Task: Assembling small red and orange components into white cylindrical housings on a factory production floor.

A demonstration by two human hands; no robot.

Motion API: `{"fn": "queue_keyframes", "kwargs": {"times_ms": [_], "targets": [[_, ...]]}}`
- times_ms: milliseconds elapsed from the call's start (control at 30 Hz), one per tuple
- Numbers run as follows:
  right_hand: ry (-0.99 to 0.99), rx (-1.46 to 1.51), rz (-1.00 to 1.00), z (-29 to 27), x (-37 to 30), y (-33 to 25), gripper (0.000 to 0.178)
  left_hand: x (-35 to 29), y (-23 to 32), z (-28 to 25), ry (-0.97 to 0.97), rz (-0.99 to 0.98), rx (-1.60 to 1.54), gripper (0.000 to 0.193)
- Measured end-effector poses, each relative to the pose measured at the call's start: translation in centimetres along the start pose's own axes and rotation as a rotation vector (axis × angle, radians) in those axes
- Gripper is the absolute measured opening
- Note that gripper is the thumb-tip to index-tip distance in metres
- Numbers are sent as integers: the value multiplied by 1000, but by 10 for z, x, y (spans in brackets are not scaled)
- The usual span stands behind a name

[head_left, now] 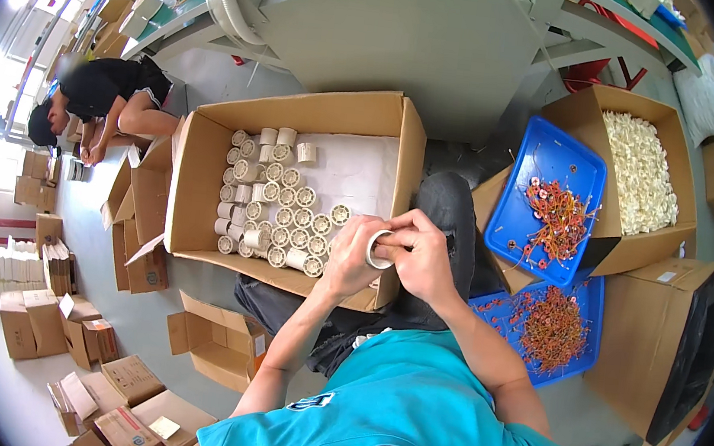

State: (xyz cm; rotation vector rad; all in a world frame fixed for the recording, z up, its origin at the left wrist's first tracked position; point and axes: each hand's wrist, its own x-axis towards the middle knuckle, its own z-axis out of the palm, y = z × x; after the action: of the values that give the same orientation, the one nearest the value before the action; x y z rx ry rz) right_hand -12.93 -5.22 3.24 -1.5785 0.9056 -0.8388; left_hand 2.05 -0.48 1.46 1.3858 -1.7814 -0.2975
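Observation:
Above my lap, at the near right corner of a large open cardboard box (299, 109), both hands are closed on a white cylindrical plastic part (380, 265). My left hand (352, 257) wraps round its left side. My right hand (419, 257) pinches at its right side, with the fingertips by its open end; whether they also hold something small inside cannot be seen. Many similar white cylindrical parts (284, 215) with spoked ends fill the left and middle of the box, some upright and some on their sides.
To my right, two blue trays (505, 225) hold orange-red wired pieces (559, 216). Beyond them stands a carton of small cream-white pieces (640, 174). A grey machine panel (392, 53) stands ahead. Small open cartons (222, 344) lie at left; another person (110, 92) crouches farther left.

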Motion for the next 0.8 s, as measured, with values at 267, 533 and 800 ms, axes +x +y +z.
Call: {"fn": "queue_keyframes", "kwargs": {"times_ms": [267,533,800], "targets": [[46,237,-9,12,-5,-3,16,0,0,-4,137,114,42,50],[99,124,-136,17,-6,-1,17,1,0,-5,105,81,98,51],[130,89,-83,19,-4,0,16,-5,-2,5,126,8,150,48]]}}
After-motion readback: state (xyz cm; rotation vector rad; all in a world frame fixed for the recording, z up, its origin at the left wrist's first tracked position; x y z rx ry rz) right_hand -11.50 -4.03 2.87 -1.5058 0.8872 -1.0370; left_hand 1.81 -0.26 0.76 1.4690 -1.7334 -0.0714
